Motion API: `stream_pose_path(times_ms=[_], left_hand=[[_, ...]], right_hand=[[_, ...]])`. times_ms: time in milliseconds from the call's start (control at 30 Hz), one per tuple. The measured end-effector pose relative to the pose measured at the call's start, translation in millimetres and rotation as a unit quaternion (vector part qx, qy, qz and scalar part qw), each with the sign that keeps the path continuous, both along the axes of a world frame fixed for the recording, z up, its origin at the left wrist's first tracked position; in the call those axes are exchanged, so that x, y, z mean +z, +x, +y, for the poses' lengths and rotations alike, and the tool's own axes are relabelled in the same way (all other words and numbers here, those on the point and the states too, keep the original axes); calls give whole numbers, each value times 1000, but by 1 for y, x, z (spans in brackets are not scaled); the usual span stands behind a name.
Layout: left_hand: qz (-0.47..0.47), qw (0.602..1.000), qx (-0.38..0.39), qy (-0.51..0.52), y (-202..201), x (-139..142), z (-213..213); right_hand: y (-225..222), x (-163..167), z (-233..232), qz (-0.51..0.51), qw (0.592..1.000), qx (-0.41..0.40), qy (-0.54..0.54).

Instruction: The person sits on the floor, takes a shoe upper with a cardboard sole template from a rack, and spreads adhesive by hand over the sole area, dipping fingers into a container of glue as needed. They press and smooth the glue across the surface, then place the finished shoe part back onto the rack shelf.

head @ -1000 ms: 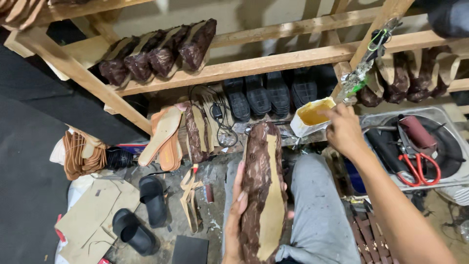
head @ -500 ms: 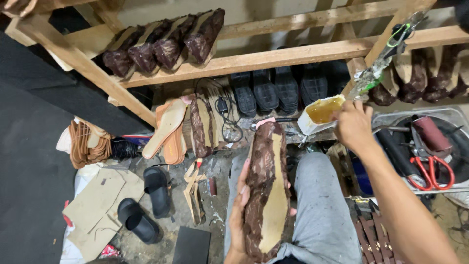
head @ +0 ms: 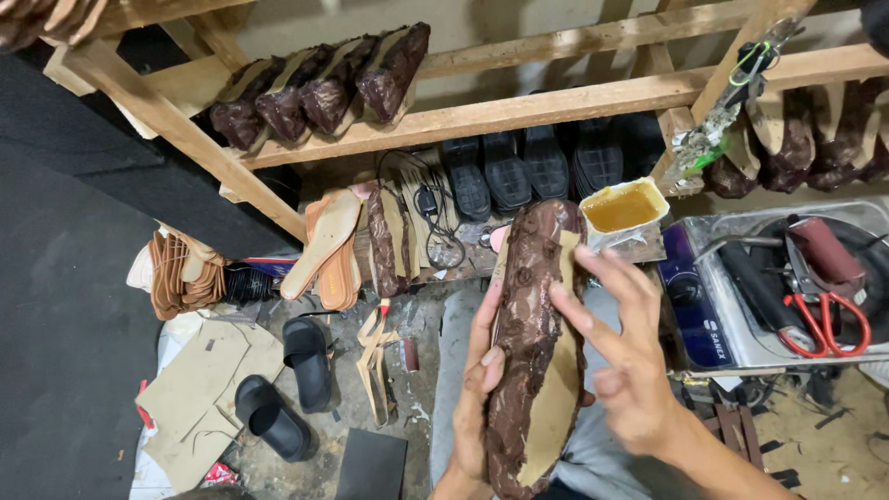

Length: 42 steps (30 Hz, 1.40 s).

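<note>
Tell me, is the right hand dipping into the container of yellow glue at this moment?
No. The right hand is at the brown sole held by the left hand, its fingers spread, below the glue container and apart from it.

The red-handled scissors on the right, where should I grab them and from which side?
Grip the red-handled scissors by their looped handles, which lie uppermost and uncovered, coming from above. The blades point away toward a dark hose, partly hidden. The right hand is nearest; the left hand holds the brown sole.

A single head-worn view is given, aimed steeply downward and forward, close above the hands, toward the long wooden shelf rail [head: 556, 104].
</note>
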State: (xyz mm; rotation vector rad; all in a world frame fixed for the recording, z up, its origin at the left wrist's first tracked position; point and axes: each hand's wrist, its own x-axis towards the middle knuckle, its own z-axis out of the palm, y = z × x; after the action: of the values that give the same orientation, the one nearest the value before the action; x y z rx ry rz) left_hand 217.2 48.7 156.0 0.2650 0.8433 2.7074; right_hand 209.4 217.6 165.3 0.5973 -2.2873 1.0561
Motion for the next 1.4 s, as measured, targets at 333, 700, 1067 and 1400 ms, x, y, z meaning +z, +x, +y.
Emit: stream_pose_path(times_ms=[333, 700, 1067, 1400], left_hand=[[15, 1000, -16, 12, 9, 7, -7], [5, 999, -10, 44, 10, 8, -6], [-2, 999, -4, 47, 5, 11, -3], [-10, 1000, 21, 17, -1, 8, 2]], right_hand=[[1, 3, 11, 161, 976, -72, 125], [12, 9, 1, 198, 970, -49, 132], [15, 2, -1, 194, 969, -61, 140], [15, 0, -1, 193, 972, -45, 129]])
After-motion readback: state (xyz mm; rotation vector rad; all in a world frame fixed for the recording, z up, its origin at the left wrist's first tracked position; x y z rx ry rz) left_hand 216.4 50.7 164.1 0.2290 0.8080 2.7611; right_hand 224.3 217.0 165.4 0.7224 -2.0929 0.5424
